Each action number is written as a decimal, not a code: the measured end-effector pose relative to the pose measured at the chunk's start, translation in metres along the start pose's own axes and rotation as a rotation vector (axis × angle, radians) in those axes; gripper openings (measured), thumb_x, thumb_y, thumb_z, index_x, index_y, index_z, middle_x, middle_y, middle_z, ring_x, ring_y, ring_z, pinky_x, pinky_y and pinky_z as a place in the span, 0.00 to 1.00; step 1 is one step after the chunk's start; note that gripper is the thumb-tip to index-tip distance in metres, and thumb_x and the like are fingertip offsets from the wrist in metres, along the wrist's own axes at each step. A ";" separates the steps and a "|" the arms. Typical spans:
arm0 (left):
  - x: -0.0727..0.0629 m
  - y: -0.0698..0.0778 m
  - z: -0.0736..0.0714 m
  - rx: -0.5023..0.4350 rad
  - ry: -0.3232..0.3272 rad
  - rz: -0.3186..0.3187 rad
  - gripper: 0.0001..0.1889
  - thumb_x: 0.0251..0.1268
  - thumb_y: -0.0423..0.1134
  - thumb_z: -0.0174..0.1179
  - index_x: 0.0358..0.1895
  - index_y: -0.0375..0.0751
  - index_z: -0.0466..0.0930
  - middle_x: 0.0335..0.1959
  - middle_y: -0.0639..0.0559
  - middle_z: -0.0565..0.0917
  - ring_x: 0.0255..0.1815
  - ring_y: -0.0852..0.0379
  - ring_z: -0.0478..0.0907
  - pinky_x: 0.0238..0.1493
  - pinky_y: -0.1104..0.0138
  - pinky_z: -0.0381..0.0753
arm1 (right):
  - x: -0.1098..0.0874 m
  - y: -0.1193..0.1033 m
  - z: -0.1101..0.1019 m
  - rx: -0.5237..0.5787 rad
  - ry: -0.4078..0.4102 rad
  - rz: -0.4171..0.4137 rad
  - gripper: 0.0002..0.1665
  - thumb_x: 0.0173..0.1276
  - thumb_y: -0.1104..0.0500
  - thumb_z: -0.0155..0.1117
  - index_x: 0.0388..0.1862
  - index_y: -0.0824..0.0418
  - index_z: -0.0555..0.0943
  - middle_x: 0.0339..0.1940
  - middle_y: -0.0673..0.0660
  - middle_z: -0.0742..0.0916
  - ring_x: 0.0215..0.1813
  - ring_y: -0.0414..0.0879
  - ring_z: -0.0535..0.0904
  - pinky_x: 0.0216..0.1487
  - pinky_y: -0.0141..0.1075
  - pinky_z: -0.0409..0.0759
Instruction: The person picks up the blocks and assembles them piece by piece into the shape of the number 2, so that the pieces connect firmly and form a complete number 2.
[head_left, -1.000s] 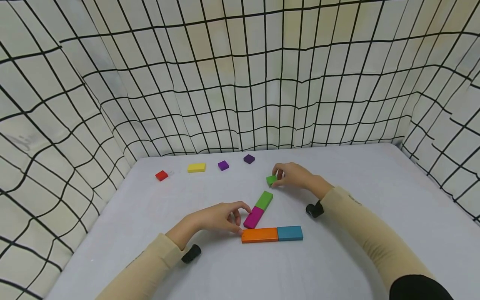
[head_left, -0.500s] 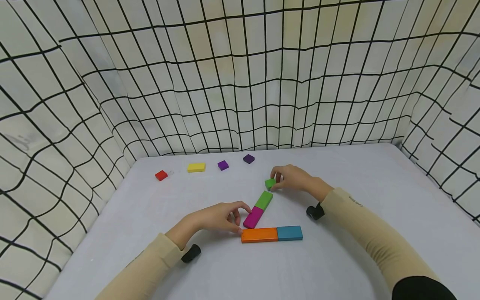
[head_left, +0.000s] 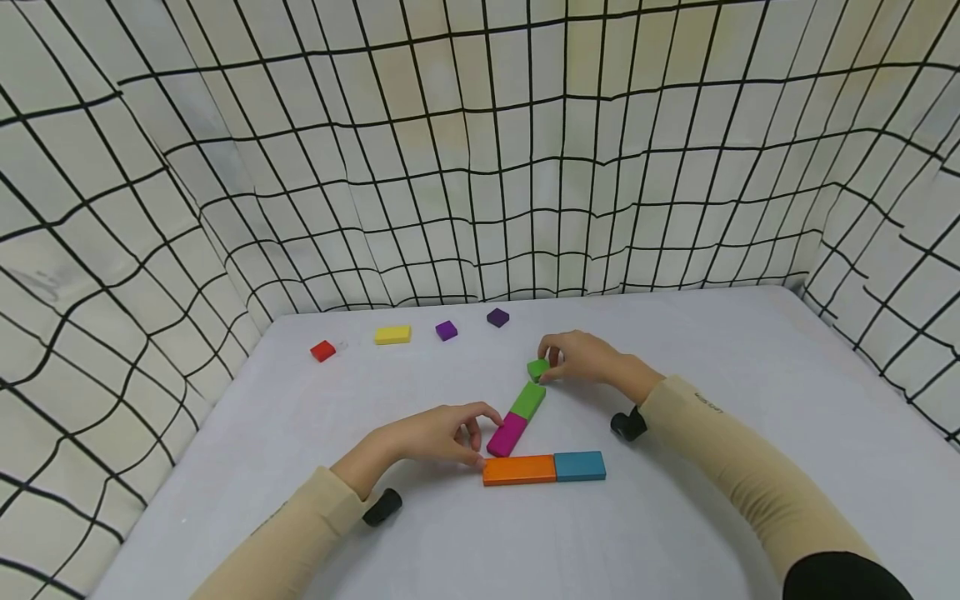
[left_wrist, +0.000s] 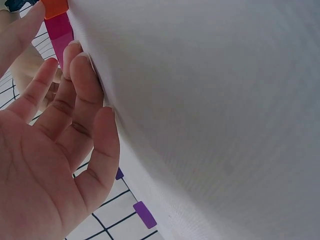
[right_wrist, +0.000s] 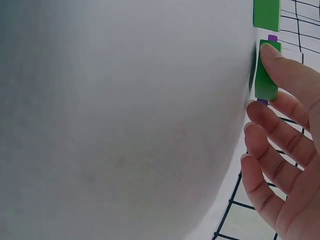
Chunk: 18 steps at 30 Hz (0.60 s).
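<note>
Fingers of the right hand pinch a small green block, just off the 12 o'clock end of the lime-green block. The left hand lies loosely spread, its thumb at the orange block's 9 o'clock end, index fingertip by the magenta block.

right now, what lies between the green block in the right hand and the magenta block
In the head view, a lime-green block lies there, against the magenta block.

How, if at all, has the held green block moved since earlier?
Yes: in head view, the held block shifted left and down, towards the unmoved magenta block.
</note>
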<state>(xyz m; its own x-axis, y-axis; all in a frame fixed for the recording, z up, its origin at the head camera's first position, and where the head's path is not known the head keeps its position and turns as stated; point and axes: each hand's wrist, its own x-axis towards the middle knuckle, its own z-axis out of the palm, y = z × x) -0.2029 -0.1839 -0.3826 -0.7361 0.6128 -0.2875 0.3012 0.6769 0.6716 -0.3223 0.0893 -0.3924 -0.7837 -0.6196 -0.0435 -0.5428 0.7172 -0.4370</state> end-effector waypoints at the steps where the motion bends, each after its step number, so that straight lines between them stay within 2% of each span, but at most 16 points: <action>1: 0.000 0.000 0.000 0.000 -0.001 -0.001 0.26 0.65 0.38 0.71 0.64 0.50 0.74 0.36 0.56 0.80 0.35 0.57 0.78 0.43 0.62 0.78 | 0.000 0.000 0.000 -0.002 0.000 -0.003 0.20 0.65 0.52 0.77 0.51 0.59 0.83 0.38 0.52 0.86 0.41 0.48 0.79 0.46 0.40 0.80; 13: 0.000 0.002 0.000 -0.003 -0.005 -0.010 0.26 0.64 0.37 0.71 0.64 0.50 0.74 0.36 0.55 0.80 0.35 0.56 0.78 0.43 0.62 0.78 | -0.001 -0.003 -0.001 -0.025 -0.012 -0.012 0.19 0.65 0.52 0.77 0.49 0.59 0.83 0.37 0.51 0.85 0.42 0.48 0.77 0.46 0.41 0.78; 18: -0.001 0.003 0.000 -0.009 -0.005 -0.014 0.26 0.64 0.38 0.71 0.64 0.50 0.73 0.36 0.55 0.80 0.34 0.56 0.78 0.43 0.62 0.77 | -0.002 -0.002 -0.002 -0.032 -0.034 -0.028 0.20 0.65 0.54 0.76 0.52 0.59 0.83 0.39 0.52 0.84 0.42 0.47 0.77 0.46 0.40 0.78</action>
<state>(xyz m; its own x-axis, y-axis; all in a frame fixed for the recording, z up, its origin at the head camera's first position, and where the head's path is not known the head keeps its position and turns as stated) -0.2017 -0.1827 -0.3804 -0.7369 0.6054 -0.3008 0.2850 0.6817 0.6738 -0.3202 0.0897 -0.3897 -0.7576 -0.6497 -0.0624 -0.5743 0.7090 -0.4092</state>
